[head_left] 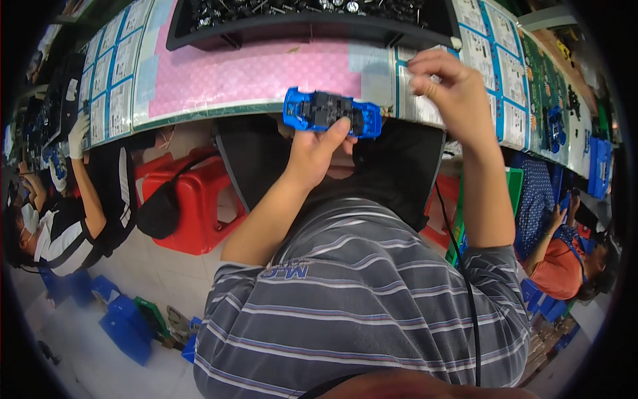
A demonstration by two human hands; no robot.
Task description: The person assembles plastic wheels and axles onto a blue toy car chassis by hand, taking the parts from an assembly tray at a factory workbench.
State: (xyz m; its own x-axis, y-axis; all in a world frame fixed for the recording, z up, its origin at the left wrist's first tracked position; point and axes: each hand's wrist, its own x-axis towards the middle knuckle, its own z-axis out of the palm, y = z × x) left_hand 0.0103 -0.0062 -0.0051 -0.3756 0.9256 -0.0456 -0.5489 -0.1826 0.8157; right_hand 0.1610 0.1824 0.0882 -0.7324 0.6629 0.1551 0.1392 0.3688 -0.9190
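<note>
A blue toy car body point(369, 120) with a black chassis point(327, 110) lies in my left hand point(316, 151), just in front of the table edge. Its underside faces up, and my thumb presses on the black part while the fingers wrap beneath. My right hand point(446, 83) is raised over the table to the right of the car, apart from it. The fingers of that hand are bent toward the thumb. Whatever small thing may be between their tips is too small and blurred to make out.
A black tray point(312, 30) of small dark and shiny parts stands across the table's back. Pink padded sheeting point(256, 73) covers the tabletop. Red stools point(189, 206) and blue bins point(126, 326) stand on the floor. Co-workers sit at left and right.
</note>
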